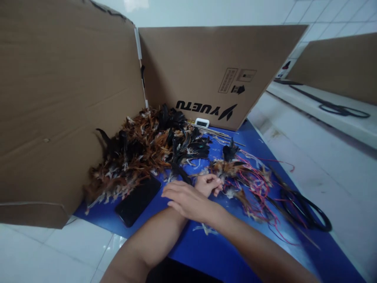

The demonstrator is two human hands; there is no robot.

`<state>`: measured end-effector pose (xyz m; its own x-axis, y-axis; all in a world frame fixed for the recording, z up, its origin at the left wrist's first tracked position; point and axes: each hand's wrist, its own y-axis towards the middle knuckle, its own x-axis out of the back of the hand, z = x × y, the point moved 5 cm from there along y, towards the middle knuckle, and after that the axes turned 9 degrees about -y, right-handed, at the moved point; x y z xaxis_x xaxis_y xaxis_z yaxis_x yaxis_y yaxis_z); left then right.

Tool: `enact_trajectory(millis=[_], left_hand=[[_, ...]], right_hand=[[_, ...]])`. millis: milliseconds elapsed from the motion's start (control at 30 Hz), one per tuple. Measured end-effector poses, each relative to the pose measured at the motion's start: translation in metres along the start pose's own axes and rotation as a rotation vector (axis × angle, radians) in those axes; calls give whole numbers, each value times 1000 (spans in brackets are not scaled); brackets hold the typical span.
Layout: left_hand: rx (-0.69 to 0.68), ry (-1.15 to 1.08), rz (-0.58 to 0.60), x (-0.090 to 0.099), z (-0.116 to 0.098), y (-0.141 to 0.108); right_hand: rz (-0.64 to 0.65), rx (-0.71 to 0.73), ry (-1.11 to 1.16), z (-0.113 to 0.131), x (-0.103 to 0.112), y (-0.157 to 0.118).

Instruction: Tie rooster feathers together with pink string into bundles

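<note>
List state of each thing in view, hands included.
Left hand: fingers curled, contents unclear
Right hand: crossed over left forearm, grip unclear
Phone: flat, screen dark
Large feather pile: heaped
Red strings: tangled
Scissors: lying down, blade opening unclear
White display device: reading illegible
Printed cardboard panel: upright, print inverted

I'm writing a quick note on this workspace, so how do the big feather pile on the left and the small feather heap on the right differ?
The big pile spreads much wider than the small heap. The big pile sits beside the left cardboard panel; the small heap lies by the left hand. Pink strings lie among the small heap, while none show in the big pile. Both mix brown and black feathers.
</note>
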<state>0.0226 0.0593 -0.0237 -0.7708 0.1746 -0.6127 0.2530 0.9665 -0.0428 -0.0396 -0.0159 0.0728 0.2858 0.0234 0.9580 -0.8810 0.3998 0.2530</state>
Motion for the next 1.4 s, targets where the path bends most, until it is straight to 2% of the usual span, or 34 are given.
enact_trajectory(millis=[100, 200, 300, 467, 700, 967, 1267, 1400], left_hand=[[-10, -68, 43, -1, 1, 1], [-18, -83, 52, -2, 0, -1], [-14, -69, 61, -3, -2, -1], [27, -40, 69, -3, -2, 0], [47, 27, 75, -7, 0, -3], [73, 139, 73, -5, 5, -5], [78, 229, 66, -1, 2, -4], [69, 250, 45, 0, 6, -3]], right_hand=[[106, 166, 19, 15, -20, 32], [196, 314, -7, 29, -36, 53], [235, 377, -63, 37, -49, 68], [249, 417, -117, 44, -58, 82], [338, 420, -95, 47, -46, 77], [478, 403, -132, 39, -49, 72], [580, 383, -87, 32, -67, 83], [602, 380, -49, 33, -60, 86]])
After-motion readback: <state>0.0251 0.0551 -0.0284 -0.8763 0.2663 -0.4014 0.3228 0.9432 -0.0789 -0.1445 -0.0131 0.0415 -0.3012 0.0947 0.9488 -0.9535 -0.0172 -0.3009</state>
